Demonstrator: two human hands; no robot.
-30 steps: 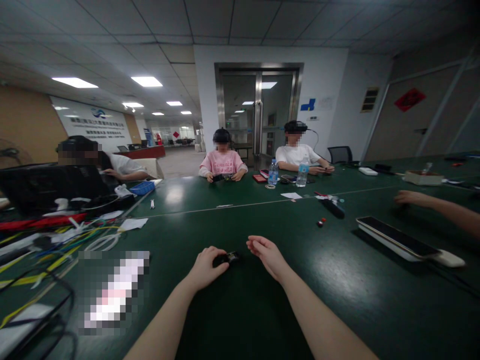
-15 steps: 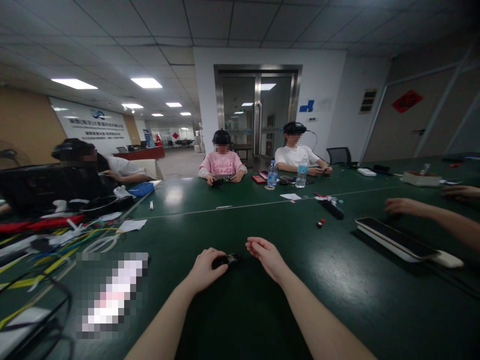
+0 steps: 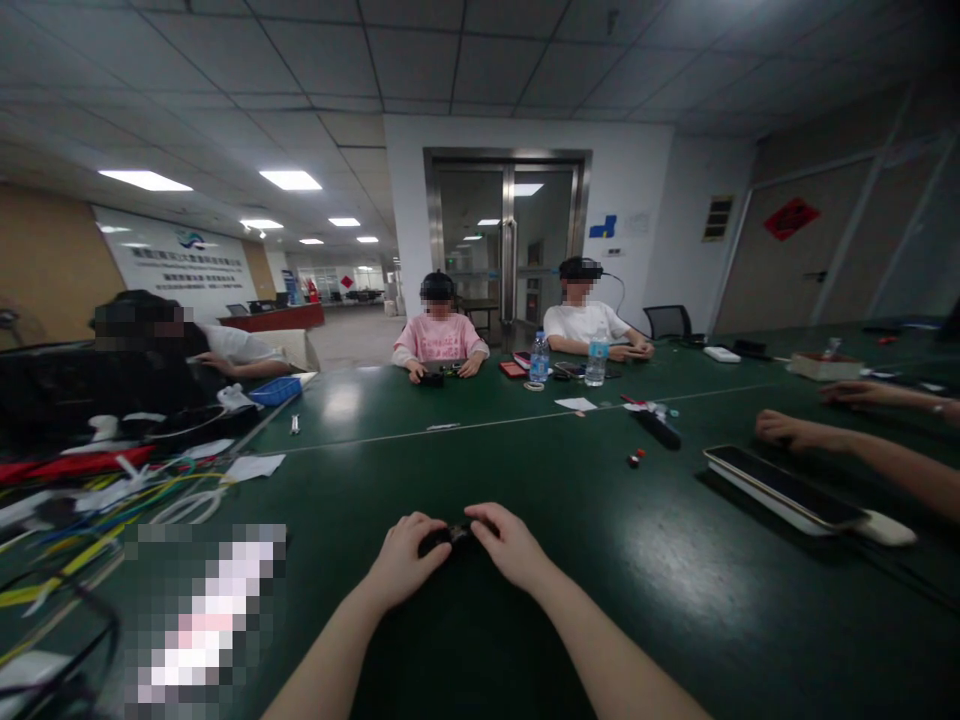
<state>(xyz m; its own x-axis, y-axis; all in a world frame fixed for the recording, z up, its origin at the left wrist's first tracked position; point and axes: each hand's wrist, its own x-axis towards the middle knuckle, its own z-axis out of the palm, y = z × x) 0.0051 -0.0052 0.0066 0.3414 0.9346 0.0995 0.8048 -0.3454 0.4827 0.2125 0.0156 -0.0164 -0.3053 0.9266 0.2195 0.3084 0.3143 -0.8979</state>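
Note:
A small black object (image 3: 456, 534) lies low over the green table (image 3: 390, 465), between my two hands. My left hand (image 3: 409, 560) is closed round its left end, thumb in front and fingers behind. My right hand (image 3: 506, 545) has its thumb and fingers closed on the right end. The object's details are too small and dark to make out, and its ends are hidden by my fingers.
Cables (image 3: 82, 560) and a blue basket (image 3: 276, 390) are on the left. A phone on a white box (image 3: 784, 488) lies to the right, near another person's hand (image 3: 795, 430). Two bottles (image 3: 597, 360) (image 3: 539, 360) stand farther back. Several people sit around.
My right hand has moved left and closed on the object's right end; before, it was apart from it. The view has tilted slightly. Another person's hands on the right have shifted.

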